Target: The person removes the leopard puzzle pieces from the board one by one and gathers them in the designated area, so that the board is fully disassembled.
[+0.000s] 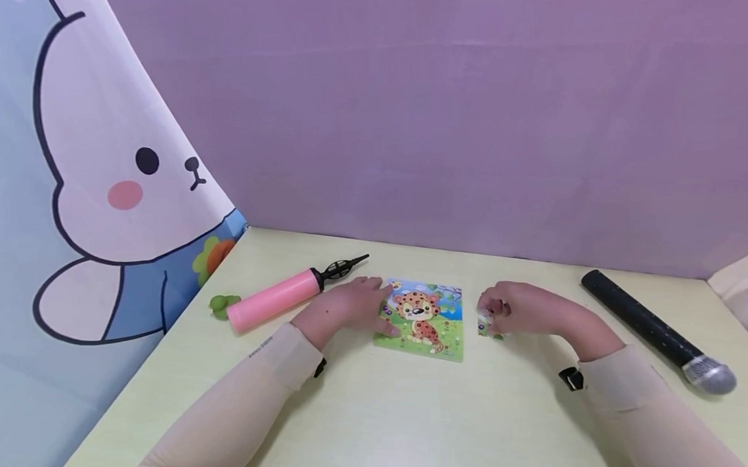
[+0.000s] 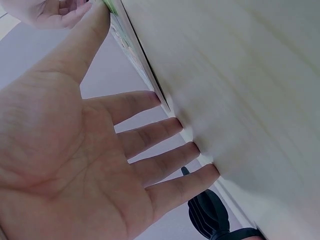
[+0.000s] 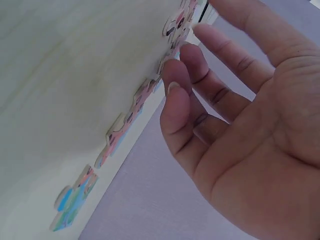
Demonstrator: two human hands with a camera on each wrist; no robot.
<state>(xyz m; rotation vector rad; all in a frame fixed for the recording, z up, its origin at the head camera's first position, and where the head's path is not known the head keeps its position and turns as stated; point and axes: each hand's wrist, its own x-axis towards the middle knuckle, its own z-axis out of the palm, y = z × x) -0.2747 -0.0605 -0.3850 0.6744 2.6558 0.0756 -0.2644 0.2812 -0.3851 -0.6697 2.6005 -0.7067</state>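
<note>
A square picture board [image 1: 429, 328] with a spotted cartoon leopard lies on the table. My left hand [image 1: 361, 306] touches its left side, fingers spread and nearly straight. In the left wrist view, the thumb and index fingertip of this hand [image 2: 85, 145] reach the edge of the board [image 2: 135, 55]. Right of the board, my right hand [image 1: 519, 307] hovers low over small jigsaw pieces [image 1: 482, 326]. Seen from the right wrist, its thumb and index fingertip [image 3: 175, 102] come together beside a row of several jigsaw pieces [image 3: 75, 200]; I cannot tell whether a piece is between them.
A pink hand pump [image 1: 277, 302] with a black nozzle lies beyond my left forearm. Next to its end is a small green object [image 1: 220, 305]. A black microphone [image 1: 656, 333] with a silver head lies to the right of my right hand. A purple cloth [image 1: 445, 135] borders the table's back.
</note>
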